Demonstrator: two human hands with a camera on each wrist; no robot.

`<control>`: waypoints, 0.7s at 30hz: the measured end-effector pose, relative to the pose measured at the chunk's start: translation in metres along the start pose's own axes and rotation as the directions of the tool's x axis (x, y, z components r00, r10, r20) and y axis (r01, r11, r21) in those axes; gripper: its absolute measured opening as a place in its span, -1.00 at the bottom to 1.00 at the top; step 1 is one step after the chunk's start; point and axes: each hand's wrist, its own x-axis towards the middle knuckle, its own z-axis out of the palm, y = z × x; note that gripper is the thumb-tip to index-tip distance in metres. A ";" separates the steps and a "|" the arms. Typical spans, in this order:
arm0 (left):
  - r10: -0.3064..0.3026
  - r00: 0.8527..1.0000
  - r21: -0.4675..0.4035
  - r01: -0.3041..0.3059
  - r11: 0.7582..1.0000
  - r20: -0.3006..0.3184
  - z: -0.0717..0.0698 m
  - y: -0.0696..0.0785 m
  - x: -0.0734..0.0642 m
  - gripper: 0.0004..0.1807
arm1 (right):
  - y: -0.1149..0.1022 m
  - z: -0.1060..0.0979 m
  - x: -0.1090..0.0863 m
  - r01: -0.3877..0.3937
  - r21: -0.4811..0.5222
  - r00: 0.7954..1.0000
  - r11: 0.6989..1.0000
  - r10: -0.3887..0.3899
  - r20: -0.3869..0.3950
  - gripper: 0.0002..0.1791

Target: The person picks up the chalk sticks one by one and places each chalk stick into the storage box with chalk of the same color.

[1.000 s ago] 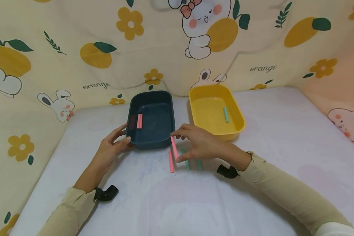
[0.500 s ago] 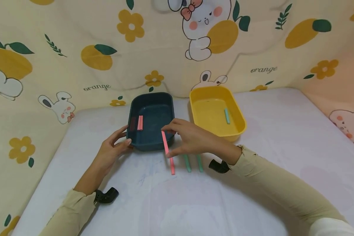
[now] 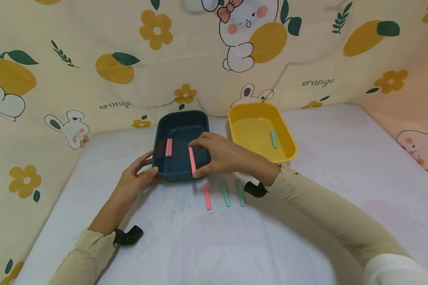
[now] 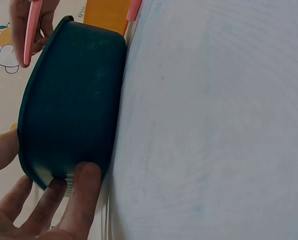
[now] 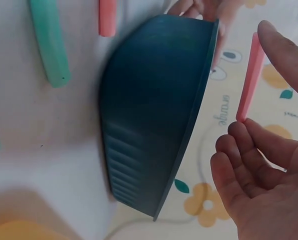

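Note:
A pink stick of chalk (image 3: pixel 192 161) is pinched lengthwise between the thumb and fingertips of my right hand (image 3: pixel 222 154), above the front right of the dark blue bin (image 3: pixel 182 175). In the right wrist view the held chalk (image 5: pixel 250 77) is higher than the bin's rim. My left hand (image 3: pixel 137 176) holds the bin's front left corner, thumb and fingers spread against its wall (image 4: pixel 74 95). Two pink chalks (image 3: pixel 169 147) lie side by side inside this bin. On the table before it lie another pink chalk (image 3: pixel 207 196) and two green chalks (image 3: pixel 225 193).
A yellow bin (image 3: pixel 289 154) stands to the right of the dark blue one, with one green chalk (image 3: pixel 273 138) inside. Behind both hangs a patterned cloth (image 3: pixel 207 51). A white cover (image 3: pixel 217 245) lies over the table, and a black wrist camera (image 3: pixel 255 189) sits under the right forearm.
My right hand has carried the pink chalk leftward and away from me, from beside the dark blue bin to over it. The left hand stays at the bin's corner.

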 end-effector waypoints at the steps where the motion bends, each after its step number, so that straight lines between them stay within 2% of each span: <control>1: -0.004 1.000 0.002 0.004 1.000 -0.001 0.000 0.000 0.000 -0.25 | 0.000 0.000 0.002 0.000 -0.003 1.000 1.000 0.000 0.002 -0.09; 10: 0.005 1.000 -0.021 -0.005 1.000 0.006 0.000 0.000 0.000 -0.24 | -0.003 -0.001 0.021 0.013 -0.025 1.000 1.000 -0.013 -0.009 -0.10; 16: 0.018 1.000 -0.050 -0.017 0.999 0.020 0.000 -0.001 -0.001 -0.23 | -0.001 -0.001 0.033 0.021 0.002 1.000 1.000 -0.021 -0.010 -0.09; 21: 0.022 0.999 -0.049 -0.021 0.999 0.024 0.000 0.000 -0.001 -0.24 | 0.004 0.000 0.045 -0.001 0.027 1.000 1.000 0.001 -0.005 -0.09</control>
